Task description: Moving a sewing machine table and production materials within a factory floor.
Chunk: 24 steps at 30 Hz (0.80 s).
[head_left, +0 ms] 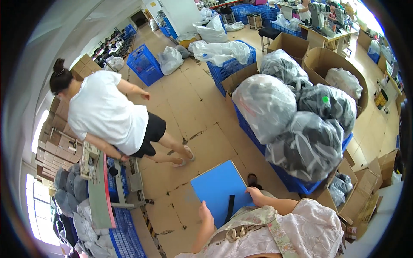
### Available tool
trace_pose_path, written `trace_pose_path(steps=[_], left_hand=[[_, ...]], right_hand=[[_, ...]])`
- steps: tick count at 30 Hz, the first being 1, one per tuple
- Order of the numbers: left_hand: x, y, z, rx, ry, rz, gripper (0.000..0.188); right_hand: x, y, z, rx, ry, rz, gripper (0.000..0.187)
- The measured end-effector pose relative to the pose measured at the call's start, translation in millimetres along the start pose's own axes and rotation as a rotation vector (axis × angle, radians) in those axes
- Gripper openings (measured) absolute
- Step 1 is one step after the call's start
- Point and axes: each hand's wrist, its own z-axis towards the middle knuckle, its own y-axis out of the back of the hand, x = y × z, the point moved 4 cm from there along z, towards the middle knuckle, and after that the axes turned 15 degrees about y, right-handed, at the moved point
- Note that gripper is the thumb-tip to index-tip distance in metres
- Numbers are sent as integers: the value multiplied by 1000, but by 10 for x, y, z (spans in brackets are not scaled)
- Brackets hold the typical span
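In front of my body I carry a flat, rectangular blue board [217, 182] with a pale edge along its right side. My left hand [206, 212] is closed on its left edge, and my right hand [257, 196] grips the right edge. A short black strip [231, 206] lies on the board's surface, between the two hands. What the strip is made of I cannot tell. The board's lower end is partly hidden by my apron [241, 230].
Bulging plastic bags [263, 105] fill a blue crate [249, 127] on the right, beside open cardboard boxes [335, 64]. To the left a person [105, 112] in a white shirt stands near a sewing table [101, 189]. Tiled floor [198, 99] runs ahead towards another blue crate [145, 64].
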Motion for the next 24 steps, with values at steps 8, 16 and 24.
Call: trace_pose_path(steps=[8, 16, 24], left_hand=[[-1830, -1456, 1640, 10, -33, -139, 49], [-3628, -2925, 3505, 74, -65, -209, 42], [-6023, -4823, 4696, 128, -36, -80, 42]], right_hand=[[1402, -1206, 2358, 58, -15, 16, 16], [2807, -2639, 4689, 85, 50, -124, 16], [4327, -3753, 6808, -52, 31, 47, 18]])
